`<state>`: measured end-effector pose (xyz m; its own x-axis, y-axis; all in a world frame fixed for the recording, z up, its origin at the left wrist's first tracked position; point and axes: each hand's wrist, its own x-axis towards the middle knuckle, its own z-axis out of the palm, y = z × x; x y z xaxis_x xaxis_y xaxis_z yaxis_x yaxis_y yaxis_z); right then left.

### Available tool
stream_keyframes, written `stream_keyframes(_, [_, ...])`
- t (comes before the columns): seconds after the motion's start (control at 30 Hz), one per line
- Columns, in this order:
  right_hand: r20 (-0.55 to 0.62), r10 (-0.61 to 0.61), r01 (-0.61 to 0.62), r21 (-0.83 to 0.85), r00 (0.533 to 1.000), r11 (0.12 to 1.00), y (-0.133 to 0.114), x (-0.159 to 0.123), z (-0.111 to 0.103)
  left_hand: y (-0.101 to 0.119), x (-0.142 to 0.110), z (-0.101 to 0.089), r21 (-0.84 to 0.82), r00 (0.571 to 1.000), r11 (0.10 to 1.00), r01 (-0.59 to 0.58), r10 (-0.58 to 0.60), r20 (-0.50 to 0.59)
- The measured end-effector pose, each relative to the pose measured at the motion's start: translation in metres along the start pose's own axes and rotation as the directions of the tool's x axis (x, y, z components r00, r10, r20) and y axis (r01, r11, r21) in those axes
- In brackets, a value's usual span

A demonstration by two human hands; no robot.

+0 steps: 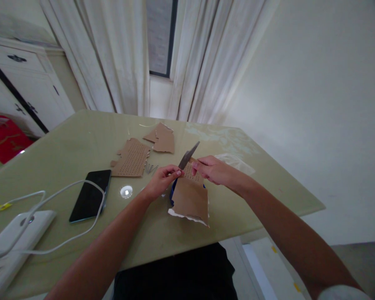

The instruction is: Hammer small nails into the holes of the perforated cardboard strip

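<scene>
My right hand (211,170) grips the short wooden handle of a hammer (189,155), whose long, narrow grey metal head slants up and away. The lower end of that head sits right at the fingertips of my left hand (164,180). Thumb and finger of the left hand are pinched together at the upper left edge of a brown cardboard piece (192,196); what they hold is too small to make out. Rows of small holes mark the cardboard's far part, and its near edge is torn white. Beneath it shows part of a blue rounded object (172,192).
Left of my hands lie several thin nails (150,168), a hole-punched cardboard piece (133,158) and torn cardboard scraps (164,139). A black phone (90,196), a white power bank (21,237) and a looping white cable (71,238) are further left. Clear plastic (236,162) lies right.
</scene>
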<state>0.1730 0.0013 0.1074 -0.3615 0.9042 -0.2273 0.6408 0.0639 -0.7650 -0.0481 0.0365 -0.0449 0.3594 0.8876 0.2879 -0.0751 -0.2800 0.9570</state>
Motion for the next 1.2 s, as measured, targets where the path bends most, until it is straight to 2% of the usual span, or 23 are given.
stream_keyframes(0.13, [0.038,0.011,-0.011,-0.009,0.999,1.000,-0.001,-0.002,0.000,0.001,0.001,-0.001,0.045,1.000,0.999,-0.023,0.022,0.015])
stream_keyframes(0.33, [-0.038,-0.006,0.008,0.054,0.999,0.999,-0.013,-0.008,-0.011,0.004,0.002,-0.004,0.120,0.996,0.988,-0.092,0.090,0.026])
stream_keyframes(0.5, [0.042,0.027,-0.023,-0.091,0.999,0.996,-0.012,-0.004,-0.010,0.003,0.002,-0.005,0.170,0.992,0.978,-0.122,0.118,0.034])
stream_keyframes(0.57, [0.050,0.022,-0.016,-0.132,0.998,0.991,-0.012,-0.005,-0.010,0.004,0.002,-0.004,0.187,0.992,0.974,-0.126,0.121,0.036])
stream_keyframes(0.77, [-0.036,-0.050,0.045,-0.123,0.998,0.991,-0.012,-0.005,-0.014,0.011,0.000,-0.004,0.219,0.992,0.968,-0.122,0.114,0.049])
stream_keyframes(0.97, [0.026,-0.015,0.020,-0.220,1.000,0.975,-0.009,0.000,-0.011,0.015,0.000,-0.005,0.235,0.993,0.965,-0.116,0.105,0.059])
stream_keyframes(1.13, [-0.042,-0.066,0.057,-0.200,0.997,0.978,-0.011,-0.003,-0.014,0.015,0.001,-0.005,0.233,0.994,0.967,-0.102,0.090,0.060])
stream_keyframes(1.2, [-0.028,-0.062,0.055,-0.201,0.998,0.978,-0.011,-0.002,-0.011,0.015,0.001,-0.006,0.234,0.995,0.967,-0.097,0.085,0.060])
